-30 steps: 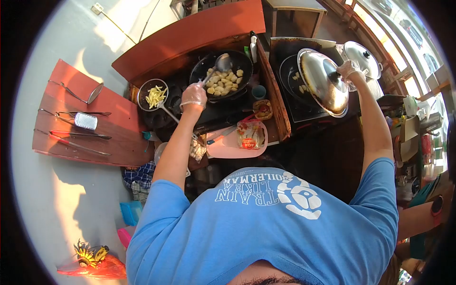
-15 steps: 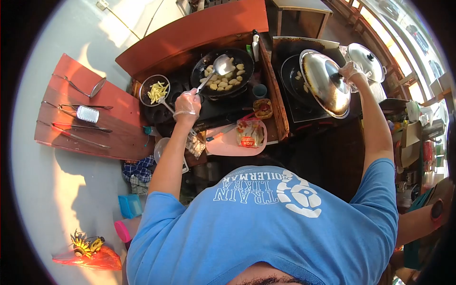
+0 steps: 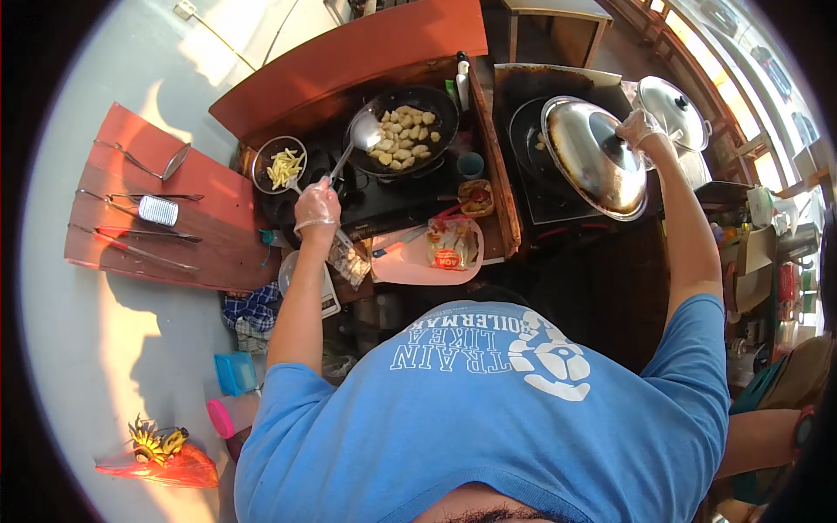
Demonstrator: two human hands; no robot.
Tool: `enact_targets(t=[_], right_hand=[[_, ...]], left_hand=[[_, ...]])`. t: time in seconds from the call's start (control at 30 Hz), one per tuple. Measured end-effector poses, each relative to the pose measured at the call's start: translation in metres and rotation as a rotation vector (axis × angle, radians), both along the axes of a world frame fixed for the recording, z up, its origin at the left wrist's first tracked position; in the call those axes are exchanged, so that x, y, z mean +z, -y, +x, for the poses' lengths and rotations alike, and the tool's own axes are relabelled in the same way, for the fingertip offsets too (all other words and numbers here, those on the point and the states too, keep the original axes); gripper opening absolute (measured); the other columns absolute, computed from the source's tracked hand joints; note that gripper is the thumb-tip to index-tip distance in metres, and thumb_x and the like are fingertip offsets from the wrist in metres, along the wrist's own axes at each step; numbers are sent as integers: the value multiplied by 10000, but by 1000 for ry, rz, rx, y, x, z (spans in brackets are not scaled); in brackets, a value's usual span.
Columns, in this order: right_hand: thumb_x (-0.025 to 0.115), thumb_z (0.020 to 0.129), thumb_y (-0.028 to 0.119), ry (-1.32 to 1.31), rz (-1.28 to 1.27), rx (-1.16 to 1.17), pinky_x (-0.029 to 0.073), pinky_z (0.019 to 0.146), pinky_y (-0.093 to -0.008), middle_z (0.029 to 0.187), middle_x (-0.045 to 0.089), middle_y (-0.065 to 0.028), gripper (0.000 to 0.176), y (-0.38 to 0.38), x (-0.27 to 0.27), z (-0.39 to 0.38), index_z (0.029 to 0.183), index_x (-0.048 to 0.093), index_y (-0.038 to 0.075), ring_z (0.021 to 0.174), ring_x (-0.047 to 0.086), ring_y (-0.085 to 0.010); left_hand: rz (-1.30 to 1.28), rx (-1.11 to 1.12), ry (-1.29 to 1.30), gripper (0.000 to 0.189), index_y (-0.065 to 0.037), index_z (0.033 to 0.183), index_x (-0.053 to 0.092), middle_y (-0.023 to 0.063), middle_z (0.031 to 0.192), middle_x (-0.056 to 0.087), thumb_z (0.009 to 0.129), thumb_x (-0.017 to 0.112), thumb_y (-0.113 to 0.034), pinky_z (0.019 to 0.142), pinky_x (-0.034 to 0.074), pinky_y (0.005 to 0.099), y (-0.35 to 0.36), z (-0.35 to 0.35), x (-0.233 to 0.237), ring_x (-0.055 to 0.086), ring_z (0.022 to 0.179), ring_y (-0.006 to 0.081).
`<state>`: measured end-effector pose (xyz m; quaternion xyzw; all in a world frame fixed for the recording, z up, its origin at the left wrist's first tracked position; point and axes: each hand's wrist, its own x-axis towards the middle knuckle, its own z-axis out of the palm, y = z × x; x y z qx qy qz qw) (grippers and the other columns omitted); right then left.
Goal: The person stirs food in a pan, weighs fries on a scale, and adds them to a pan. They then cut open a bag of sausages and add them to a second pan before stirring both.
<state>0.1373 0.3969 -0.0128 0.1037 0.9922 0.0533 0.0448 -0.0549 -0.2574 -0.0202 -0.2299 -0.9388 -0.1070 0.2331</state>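
My left hand (image 3: 318,207), in a clear plastic glove, is closed around the handle of a metal wok spatula (image 3: 364,131). The spatula's shiny head is at the left side of a black wok (image 3: 445,144), beside several pale, lumpy pieces of food (image 3: 405,135). My right hand (image 3: 641,131), also gloved, grips the knob of a large domed metal lid (image 3: 593,157). That lid is tilted above the second dark pan (image 3: 526,131) and hides much of it; a few bits of food show inside.
A strainer (image 3: 282,164) with pale strips rests left of the wok. Nearer me are a pink tray (image 3: 410,270) with a plastic packet (image 3: 453,242) and a small sauce tub (image 3: 476,198). Another lidded pot (image 3: 671,113) stands at right. A person's arm (image 3: 758,442) shows at lower right.
My left hand has drawn the spatula from the middle of the wok to its left side. The lid in my right hand has shifted slightly, still over the second pan.
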Motion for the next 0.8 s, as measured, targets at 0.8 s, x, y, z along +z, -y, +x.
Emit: enact_targets(t=[0.8], right_hand=[[609,776,174,100,-89,-177,570,706,-370,727,696,-159,193,3,18,2,807,735,31,737,707,-280]], left_hand=[[37,10,100,293,-81,1050,710,206,869,665,815,556,-165,728,521,476,-4,7,2,647,785,390]])
